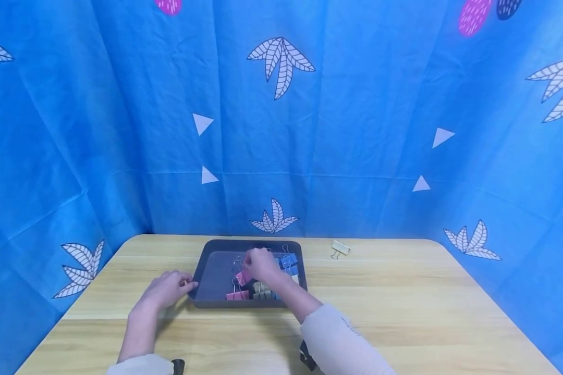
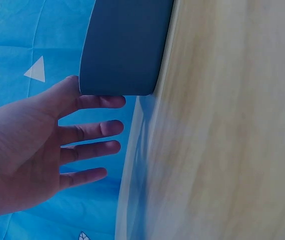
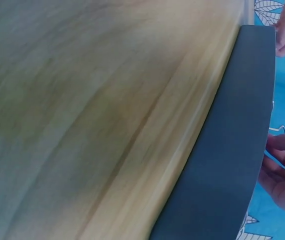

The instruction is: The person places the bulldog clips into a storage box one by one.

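Observation:
A dark grey tray (image 1: 216, 303) stands on the table with pink, blue and pale yellow-green binder clips in it. At its left end my left hand (image 1: 169, 288) holds the rim, thumb over the edge; in the left wrist view the index finger lies along the outer wall and the other fingers are spread. Reaching into the tray, my right hand (image 1: 261, 264) pinches a pink binder clip (image 1: 242, 278). Its fingertips are partly hidden behind the tray wall in the right wrist view. Just in front lies another pink binder clip (image 1: 237, 295), beside a yellow-green binder clip (image 1: 262, 294).
Blue binder clips (image 1: 289, 259) lie in the tray's right part. A pale yellow binder clip (image 1: 341, 247) rests on the wooden table (image 1: 403, 312), right of the tray. Behind the table hangs a blue patterned curtain (image 1: 356, 130).

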`<state>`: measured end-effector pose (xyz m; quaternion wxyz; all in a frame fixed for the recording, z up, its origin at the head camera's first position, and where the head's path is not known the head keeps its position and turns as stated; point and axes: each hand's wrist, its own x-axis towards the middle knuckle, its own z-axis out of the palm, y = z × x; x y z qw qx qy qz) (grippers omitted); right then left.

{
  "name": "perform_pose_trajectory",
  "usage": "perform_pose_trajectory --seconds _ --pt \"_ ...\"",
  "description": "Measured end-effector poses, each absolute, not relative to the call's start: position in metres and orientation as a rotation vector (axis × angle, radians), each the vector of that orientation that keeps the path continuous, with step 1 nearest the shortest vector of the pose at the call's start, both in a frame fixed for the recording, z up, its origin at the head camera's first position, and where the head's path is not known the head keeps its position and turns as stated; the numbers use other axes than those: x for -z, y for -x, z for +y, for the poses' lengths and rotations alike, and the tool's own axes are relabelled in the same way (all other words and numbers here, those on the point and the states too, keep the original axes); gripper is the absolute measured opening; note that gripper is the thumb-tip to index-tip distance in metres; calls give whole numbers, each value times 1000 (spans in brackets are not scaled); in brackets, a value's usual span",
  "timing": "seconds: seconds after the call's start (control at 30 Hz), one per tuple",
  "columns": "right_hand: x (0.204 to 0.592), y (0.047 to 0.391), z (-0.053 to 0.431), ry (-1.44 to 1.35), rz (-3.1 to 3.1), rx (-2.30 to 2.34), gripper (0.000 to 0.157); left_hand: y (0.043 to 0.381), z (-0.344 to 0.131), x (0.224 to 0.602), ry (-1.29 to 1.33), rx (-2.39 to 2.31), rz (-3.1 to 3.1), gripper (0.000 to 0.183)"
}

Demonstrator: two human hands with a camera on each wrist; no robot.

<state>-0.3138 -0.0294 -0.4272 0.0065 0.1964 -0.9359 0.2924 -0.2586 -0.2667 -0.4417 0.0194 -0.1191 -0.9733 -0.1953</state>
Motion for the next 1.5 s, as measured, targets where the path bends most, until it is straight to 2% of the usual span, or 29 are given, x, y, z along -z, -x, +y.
perform_pose_trajectory --seconds 0.47,0.97,1.23,1.5 --pt "434 315 -28 -661 -2974 -798 4 259 -266 443 364 603 -3016 28" --pt "436 316 -21 -666 -2918 -940 6 260 -267 446 344 612 -3014 28" --pt "421 316 4 -744 -2771 -879 7 261 -265 446 331 633 -3021 26" --pt "412 318 43 -706 -2717 -956 7 261 -266 445 324 640 -3028 27"
